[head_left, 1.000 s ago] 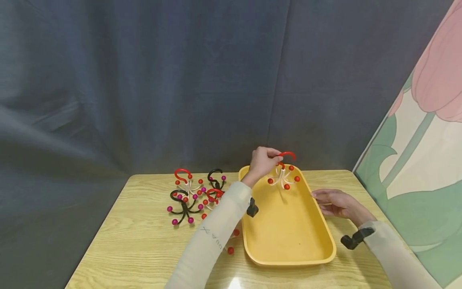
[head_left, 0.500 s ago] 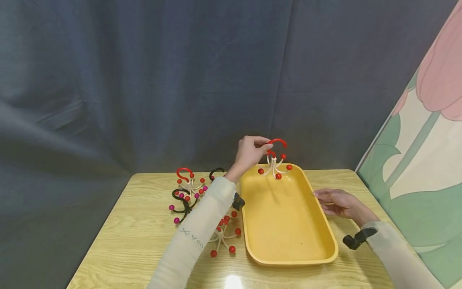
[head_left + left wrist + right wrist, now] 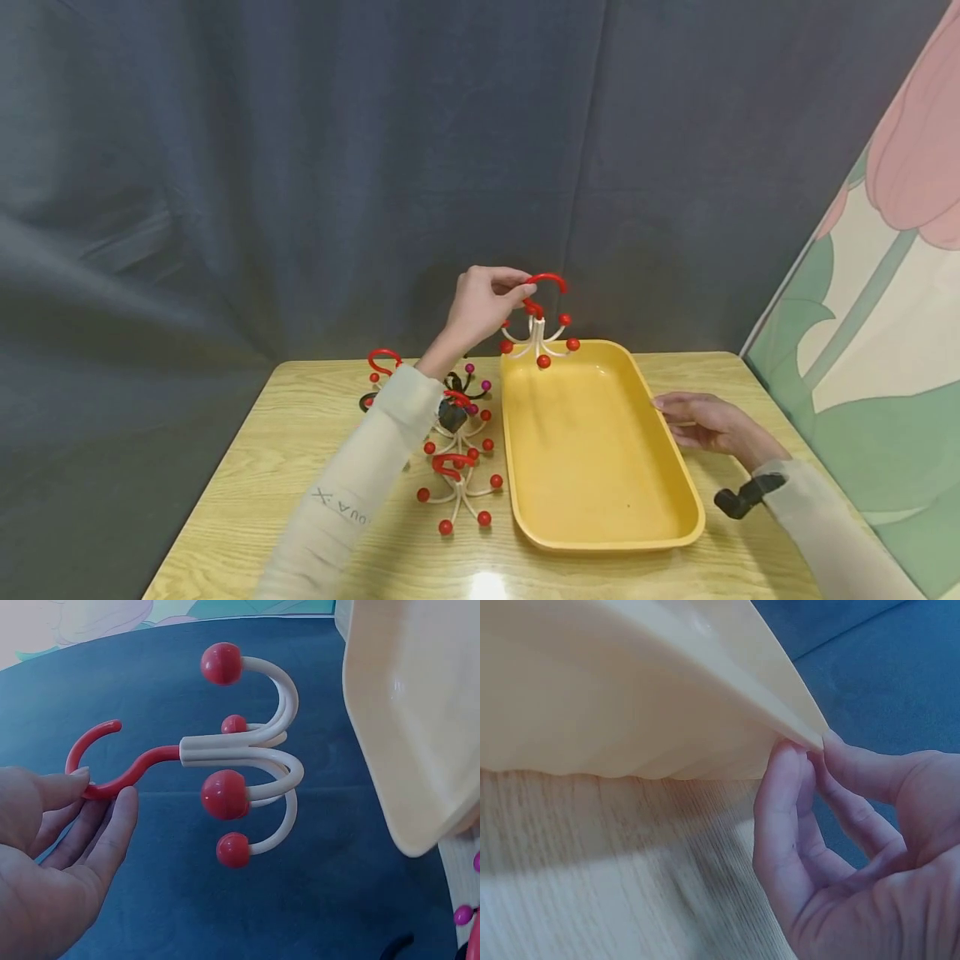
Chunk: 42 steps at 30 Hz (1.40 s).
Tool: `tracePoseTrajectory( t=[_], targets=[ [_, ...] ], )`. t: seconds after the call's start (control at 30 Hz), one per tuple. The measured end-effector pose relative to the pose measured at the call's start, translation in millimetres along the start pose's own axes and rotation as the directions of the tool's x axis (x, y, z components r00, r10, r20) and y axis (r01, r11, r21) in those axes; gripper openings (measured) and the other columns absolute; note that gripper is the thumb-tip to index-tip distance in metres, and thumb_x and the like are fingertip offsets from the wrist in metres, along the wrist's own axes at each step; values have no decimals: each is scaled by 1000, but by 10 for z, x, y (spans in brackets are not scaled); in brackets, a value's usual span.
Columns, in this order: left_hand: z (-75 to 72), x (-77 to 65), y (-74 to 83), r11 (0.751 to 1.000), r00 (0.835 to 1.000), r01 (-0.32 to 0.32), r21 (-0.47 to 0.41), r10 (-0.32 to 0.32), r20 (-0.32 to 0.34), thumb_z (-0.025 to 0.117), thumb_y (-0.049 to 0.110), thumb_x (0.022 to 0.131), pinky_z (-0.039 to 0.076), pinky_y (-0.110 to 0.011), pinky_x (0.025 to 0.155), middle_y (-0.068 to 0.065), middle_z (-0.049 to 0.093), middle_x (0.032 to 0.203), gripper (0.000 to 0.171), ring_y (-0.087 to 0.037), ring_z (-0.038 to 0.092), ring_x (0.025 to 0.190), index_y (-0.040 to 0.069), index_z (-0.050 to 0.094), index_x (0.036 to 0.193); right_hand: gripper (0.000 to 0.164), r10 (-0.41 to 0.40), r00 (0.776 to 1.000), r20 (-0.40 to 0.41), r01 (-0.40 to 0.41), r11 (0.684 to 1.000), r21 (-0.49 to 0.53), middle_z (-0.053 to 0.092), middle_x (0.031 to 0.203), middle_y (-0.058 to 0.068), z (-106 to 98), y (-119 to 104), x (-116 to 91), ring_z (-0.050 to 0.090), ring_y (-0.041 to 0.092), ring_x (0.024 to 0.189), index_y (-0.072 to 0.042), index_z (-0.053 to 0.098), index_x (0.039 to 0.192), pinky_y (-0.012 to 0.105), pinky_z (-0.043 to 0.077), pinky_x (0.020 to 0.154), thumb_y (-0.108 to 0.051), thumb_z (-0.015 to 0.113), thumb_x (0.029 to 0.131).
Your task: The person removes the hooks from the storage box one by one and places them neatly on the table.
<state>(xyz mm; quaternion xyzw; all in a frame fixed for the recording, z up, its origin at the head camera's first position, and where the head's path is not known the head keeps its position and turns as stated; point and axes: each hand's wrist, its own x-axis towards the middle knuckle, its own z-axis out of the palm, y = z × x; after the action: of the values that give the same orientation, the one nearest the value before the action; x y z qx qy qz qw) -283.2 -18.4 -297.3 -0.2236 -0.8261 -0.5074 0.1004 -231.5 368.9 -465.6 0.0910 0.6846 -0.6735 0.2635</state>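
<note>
My left hand [image 3: 480, 304] pinches the red hook of a multi-arm hanger [image 3: 539, 332], raised over the far left corner of the yellow tray [image 3: 600, 458]. Its white arms curve out from a short stem and end in red balls. In the left wrist view the same hanger [image 3: 217, 751] hangs by its hook between thumb and fingertips, its arms free of the fingers. On the tray's right side my right hand [image 3: 708, 427] holds the rim. The right wrist view has the thumb above and the fingers below the tray edge [image 3: 727, 682].
Left of the tray, more hangers lie on the wooden table [image 3: 240, 492]: white ones with red hooks, such as the near hanger [image 3: 459, 492], and a black hanger [image 3: 456, 385] with magenta balls. My left sleeve covers part of them. A dark curtain [image 3: 420, 167] stands behind.
My left hand has moved left and up, carrying the hanger from above the tray's far end to its far left corner. My right hand stays at the rim.
</note>
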Motion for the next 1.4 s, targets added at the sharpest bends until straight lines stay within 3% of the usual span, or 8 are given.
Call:
tracePoseTrajectory(
  t=[0.4, 0.57, 0.73, 0.93, 1.03, 1.2, 1.4],
  targets=[
    [-523, -307, 82, 999, 998, -28, -23, 26, -53, 79, 21, 96, 66, -34, 76, -10, 83, 106, 24, -29, 81, 92, 7, 80, 115, 12, -3, 1000, 12, 3, 1000, 12, 79, 95, -4, 5, 12, 17, 77, 10, 84, -22, 74, 107, 28, 65, 78, -22, 62, 108],
    [-735, -466, 95, 999, 996, -48, 11, 49, -79, 79, 21, 96, 62, -28, 71, -11, 83, 103, 24, -25, 81, 90, 6, 81, 115, 12, -6, 1000, 9, 6, 1000, 5, 79, 95, -4, 13, 11, 12, 77, 10, 84, -20, 73, 110, 27, 65, 77, -23, 62, 108],
    [-912, -674, 63, 999, 996, -1, 32, 4, -94, 80, 25, 95, 56, -23, 64, -10, 83, 104, 24, -20, 81, 90, 10, 81, 115, 12, 8, 1000, 5, -8, 1000, -2, 79, 95, -4, 19, 38, 4, 78, 11, 85, -19, 73, 111, 28, 65, 79, -24, 62, 107],
    [-1084, -948, -18, 998, 992, 43, 54, -36, -121, 79, 26, 96, 57, -26, 59, -10, 83, 103, 22, -18, 80, 88, 13, 81, 114, 12, -2, 1000, -4, 2, 1000, -5, 79, 95, -5, 19, 32, 13, 78, 10, 85, -20, 73, 110, 27, 65, 78, -24, 62, 108],
    [-1159, -1106, -89, 995, 991, 49, 83, -38, -132, 79, 26, 96, 58, -26, 62, -9, 83, 102, 23, -17, 81, 89, 13, 80, 115, 11, 1, 1000, -11, -2, 1000, -11, 79, 95, -5, 26, 29, 11, 78, 10, 84, -21, 73, 110, 27, 65, 77, -25, 63, 107],
    [-1266, -1355, -172, 992, 986, 70, 105, -52, -160, 80, 24, 96, 63, -23, 78, -6, 83, 102, 21, -15, 81, 93, 13, 81, 113, 11, -3, 1000, -6, 3, 1000, -9, 80, 95, -5, 35, 34, 10, 78, 10, 84, -21, 74, 110, 26, 65, 77, -25, 64, 106],
    [-1324, -1561, -217, 988, 984, 88, 130, -66, -163, 77, 28, 98, 62, -38, 96, -5, 82, 108, 24, -3, 77, 97, 12, 80, 115, 12, -3, 1000, -1, 3, 1000, -9, 80, 94, -5, 13, 39, 7, 78, 9, 83, -21, 74, 109, 26, 65, 76, -25, 63, 107]
  ],
)
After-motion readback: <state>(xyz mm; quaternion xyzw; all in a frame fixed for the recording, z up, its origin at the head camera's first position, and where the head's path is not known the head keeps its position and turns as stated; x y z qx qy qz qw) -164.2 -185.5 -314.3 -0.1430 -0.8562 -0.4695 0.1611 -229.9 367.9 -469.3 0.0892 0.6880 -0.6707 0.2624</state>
